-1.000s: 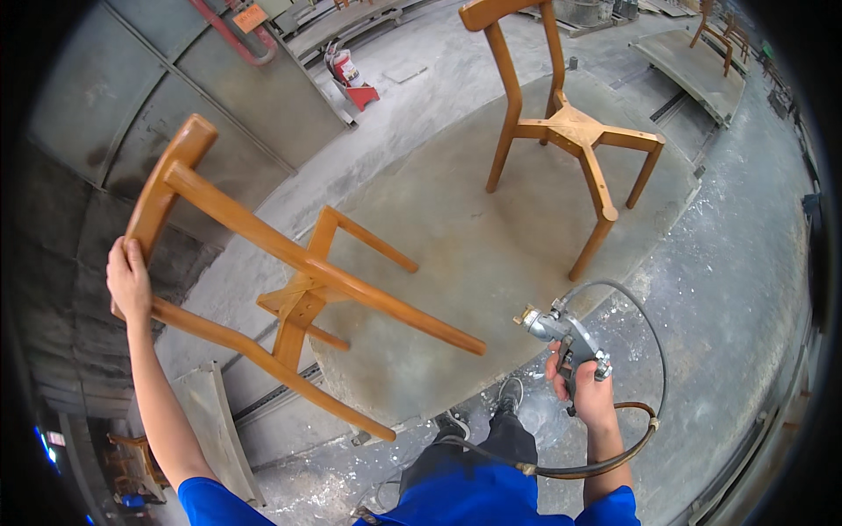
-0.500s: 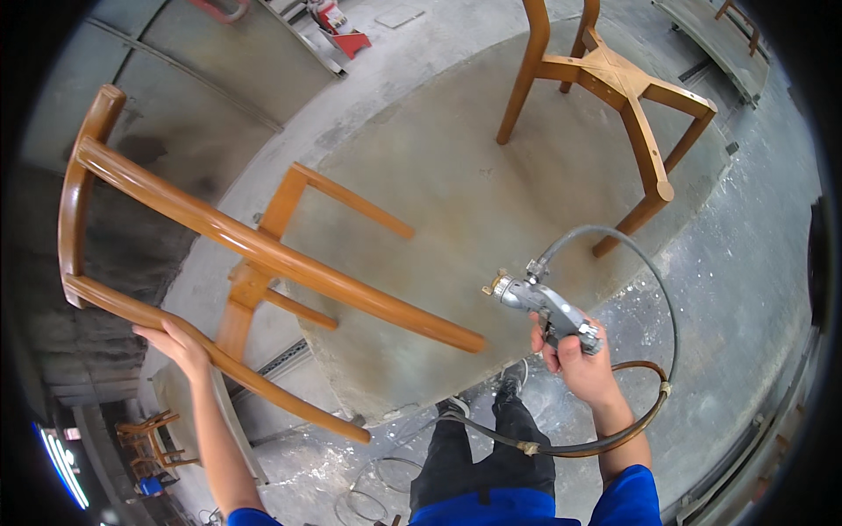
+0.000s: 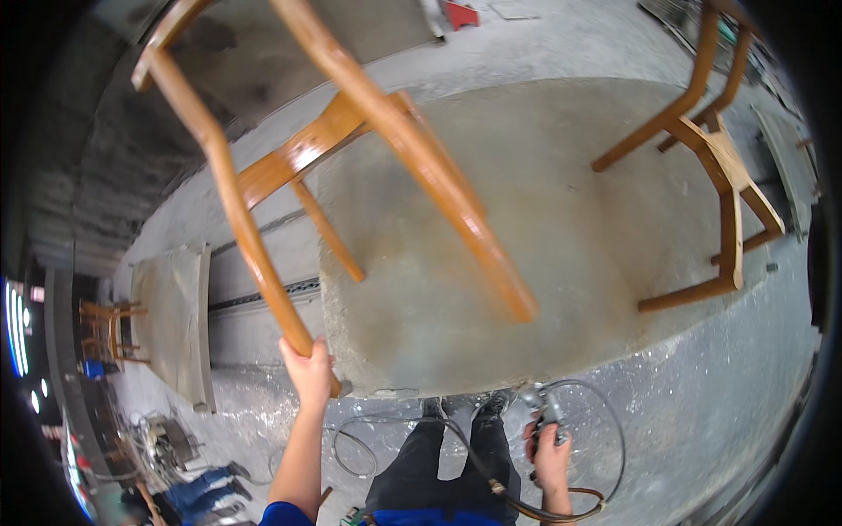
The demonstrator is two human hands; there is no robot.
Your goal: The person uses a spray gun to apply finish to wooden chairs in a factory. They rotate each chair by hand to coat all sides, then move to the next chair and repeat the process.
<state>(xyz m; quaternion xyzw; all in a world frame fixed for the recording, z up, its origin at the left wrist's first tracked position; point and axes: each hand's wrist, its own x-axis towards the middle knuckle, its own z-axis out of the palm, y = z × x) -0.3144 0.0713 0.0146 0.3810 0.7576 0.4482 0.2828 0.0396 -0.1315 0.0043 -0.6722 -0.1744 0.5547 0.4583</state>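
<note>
My left hand (image 3: pixel 307 373) is wrapped round the lower end of one leg of a glossy orange-brown wooden chair frame (image 3: pixel 232 188). The frame is tilted up over the left part of a grey-brown platform (image 3: pixel 491 263), its top cut off by the upper edge of the picture. My right hand (image 3: pixel 551 456) grips a metal spray gun (image 3: pixel 545 408) low beside my right leg, away from the chair. From the gun a grey hose (image 3: pixel 621 438) loops to the right and back across my legs.
A second wooden chair frame (image 3: pixel 728 202) stands at the platform's right end. At the far left are another platform (image 3: pixel 171 324) and wooden chairs (image 3: pixel 110 329). Another person's legs (image 3: pixel 202 491) show at the lower left. A coiled hose (image 3: pixel 355 451) lies on the floor.
My left hand has shifted from the side of the chair frame down to a leg's end, and the frame has turned and risen. My right hand has lowered the spray gun toward my body.
</note>
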